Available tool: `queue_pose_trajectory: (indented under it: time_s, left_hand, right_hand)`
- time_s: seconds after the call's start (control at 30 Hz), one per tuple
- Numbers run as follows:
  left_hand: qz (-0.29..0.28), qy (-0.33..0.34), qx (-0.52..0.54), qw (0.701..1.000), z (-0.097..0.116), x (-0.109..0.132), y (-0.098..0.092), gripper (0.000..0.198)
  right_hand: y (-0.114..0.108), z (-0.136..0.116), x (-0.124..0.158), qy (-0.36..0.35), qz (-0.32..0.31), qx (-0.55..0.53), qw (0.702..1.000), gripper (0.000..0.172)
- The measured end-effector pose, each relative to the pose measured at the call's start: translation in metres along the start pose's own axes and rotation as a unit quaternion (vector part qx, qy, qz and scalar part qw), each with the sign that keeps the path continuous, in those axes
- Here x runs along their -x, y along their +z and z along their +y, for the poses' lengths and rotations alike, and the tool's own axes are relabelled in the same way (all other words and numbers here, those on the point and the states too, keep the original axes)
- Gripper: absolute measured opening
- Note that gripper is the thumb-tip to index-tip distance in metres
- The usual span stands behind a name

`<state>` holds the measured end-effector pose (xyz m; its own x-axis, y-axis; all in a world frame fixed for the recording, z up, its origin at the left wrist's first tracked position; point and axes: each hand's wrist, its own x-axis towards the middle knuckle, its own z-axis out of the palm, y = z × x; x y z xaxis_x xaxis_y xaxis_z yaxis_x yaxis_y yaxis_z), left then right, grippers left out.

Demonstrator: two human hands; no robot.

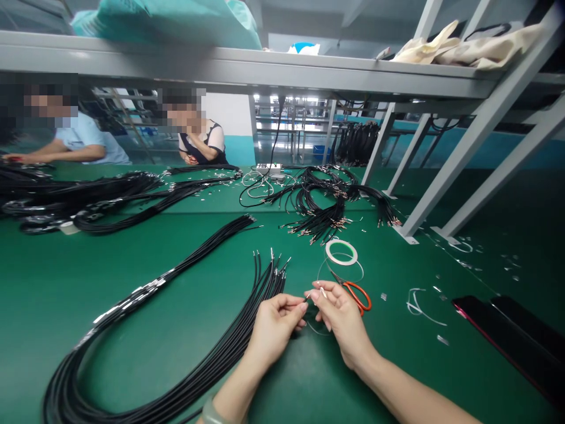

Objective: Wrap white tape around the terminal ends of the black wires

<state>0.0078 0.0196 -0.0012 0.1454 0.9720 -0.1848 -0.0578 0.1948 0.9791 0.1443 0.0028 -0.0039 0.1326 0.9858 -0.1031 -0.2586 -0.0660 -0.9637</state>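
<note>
Below, two hands (273,330) (338,315), scissors (356,296), one tape roll (341,252)

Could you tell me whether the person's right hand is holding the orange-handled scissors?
No, the scissors lie on the green bench beside the right hand, not gripped.

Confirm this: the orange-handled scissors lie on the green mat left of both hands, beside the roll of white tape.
Wrong side: the head view shows the orange-handled scissors right of both hands. They do lie on the green mat beside the roll of white tape.
</note>
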Motion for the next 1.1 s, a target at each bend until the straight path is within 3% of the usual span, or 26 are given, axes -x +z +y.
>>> queue_pose_trajectory:
  time_s: [0.5,0.87,1.1]
  left_hand:
    - [-0.032,-0.048,0.046,0.997,0.003,0.005,0.004,0.033]
    - [-0.056,-0.081,0.108,0.989,0.007,0.007,0.000,0.032]
    - [-0.030,-0.075,0.090,0.993,0.006,0.006,0.001,0.031]
  right_hand:
    - [-0.002,0.002,-0.004,-0.005,-0.011,-0.070,0.997,0.034]
    - [-0.003,-0.010,-0.001,0.022,-0.024,-0.057,0.998,0.034]
    - [-0.002,-0.007,-0.002,0.014,-0.007,-0.068,0.998,0.037]
